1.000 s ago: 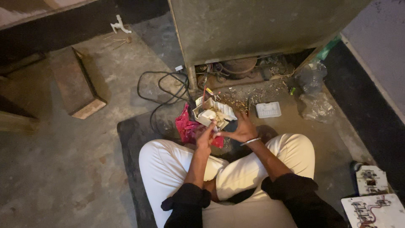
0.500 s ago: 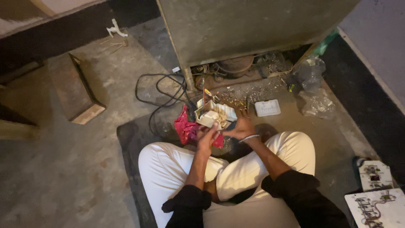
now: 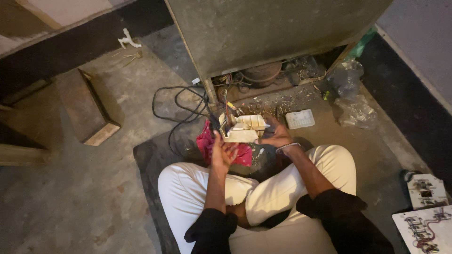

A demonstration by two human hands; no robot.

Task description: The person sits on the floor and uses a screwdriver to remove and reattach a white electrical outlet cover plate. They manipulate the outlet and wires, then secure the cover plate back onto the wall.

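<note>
Both of your hands hold the cream plastic housing [image 3: 243, 128] between them above the pink cloth [image 3: 225, 146]: your left hand [image 3: 223, 153] supports its near left corner from below with fingers curled under, and your right hand [image 3: 277, 136] clasps its right end, thumb on top. Judge the housing to be light, rigid and hollow, with thin ribbed walls that may crack under a hard squeeze. Coloured wires [image 3: 229, 104] run from it toward the base of the grey metal cabinet [image 3: 263, 28], so treat it as tethered and avoid pulling it toward your lap. Take hold at the solid outer corners, not the inner partitions. A black cable [image 3: 181, 106] loops on the floor just to your left
</note>
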